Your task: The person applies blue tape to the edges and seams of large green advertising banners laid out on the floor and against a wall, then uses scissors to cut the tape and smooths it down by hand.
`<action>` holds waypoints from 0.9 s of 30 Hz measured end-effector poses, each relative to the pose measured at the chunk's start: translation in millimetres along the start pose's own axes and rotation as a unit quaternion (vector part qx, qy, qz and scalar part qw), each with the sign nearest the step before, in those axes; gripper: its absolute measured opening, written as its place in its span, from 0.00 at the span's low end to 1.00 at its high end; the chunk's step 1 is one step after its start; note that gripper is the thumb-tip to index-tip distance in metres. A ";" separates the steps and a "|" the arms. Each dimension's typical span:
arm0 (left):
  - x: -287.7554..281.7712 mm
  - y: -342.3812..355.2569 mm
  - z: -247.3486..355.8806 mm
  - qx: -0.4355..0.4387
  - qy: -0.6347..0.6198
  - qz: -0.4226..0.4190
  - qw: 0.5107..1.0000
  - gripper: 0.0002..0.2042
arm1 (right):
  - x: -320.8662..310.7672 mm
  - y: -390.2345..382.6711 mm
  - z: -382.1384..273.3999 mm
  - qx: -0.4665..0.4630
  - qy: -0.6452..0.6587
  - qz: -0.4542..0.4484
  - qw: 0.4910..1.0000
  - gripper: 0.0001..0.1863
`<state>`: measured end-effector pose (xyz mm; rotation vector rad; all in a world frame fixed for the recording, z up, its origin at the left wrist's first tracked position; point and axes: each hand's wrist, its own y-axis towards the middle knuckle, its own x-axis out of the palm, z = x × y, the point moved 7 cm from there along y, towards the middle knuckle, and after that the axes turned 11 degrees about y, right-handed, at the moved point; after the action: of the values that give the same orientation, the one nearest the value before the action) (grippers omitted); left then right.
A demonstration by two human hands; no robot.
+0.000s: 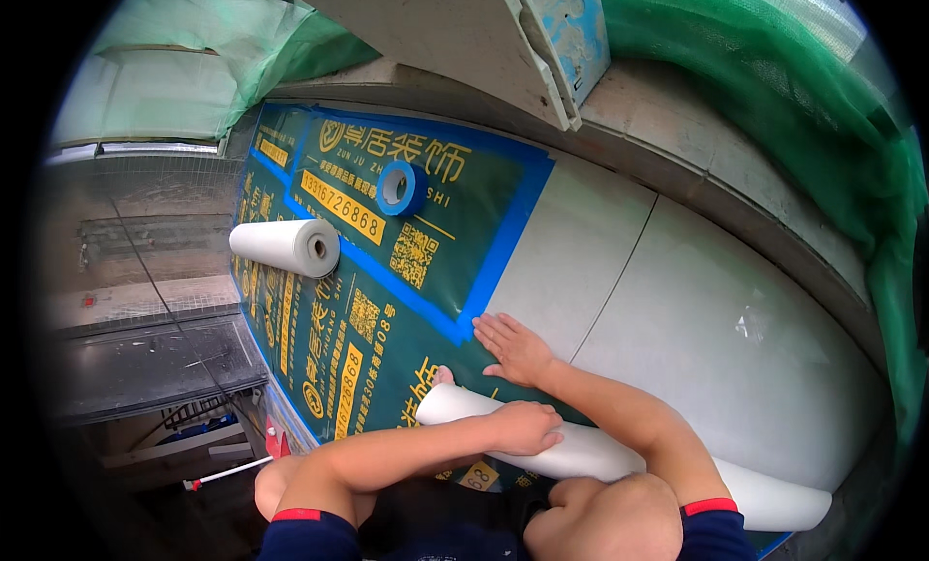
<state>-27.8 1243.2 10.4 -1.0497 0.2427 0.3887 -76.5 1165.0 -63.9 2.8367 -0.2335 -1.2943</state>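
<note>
A long white roll [590, 452] lies across the floor close to my body, passing under my right forearm. My left hand [523, 428] rests on top of it with fingers curled over its surface. Flat on the floor lies a dark green protective sheet [494, 237] with yellow print, its seams and one edge covered with blue tape [498, 256]. My right hand [513, 350] is spread palm down at the corner of that taped edge, beside the pale floor tile [590, 232]. A toe shows by the near end of the roll.
A smaller white roll [285, 248] and a blue tape roll [402, 189] sit on the green sheet. Green netting [735, 48] hangs beyond a concrete ledge [755, 164]. A grey board [455, 29] leans at the top. A wire-mesh wall [155, 242] stands left.
</note>
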 end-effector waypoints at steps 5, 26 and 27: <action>-2.0 1.5 -3.2 -0.006 -0.020 0.026 0.999 0.19 | -88.8 21.2 114.4 0.142 -0.032 0.149 0.978 0.44; -29.4 -70.9 37.0 0.063 0.041 0.197 0.978 0.24 | 61.7 -22.7 -46.4 -0.115 0.018 0.003 0.993 0.35; -29.8 -70.7 37.8 0.062 0.053 0.208 0.975 0.25 | 48.5 -16.6 -35.9 -0.094 0.022 -0.006 0.995 0.37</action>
<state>-24.5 1239.4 95.8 -0.8943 0.5794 0.6867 -16.0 1172.9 -77.9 2.7085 -0.0871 -1.1855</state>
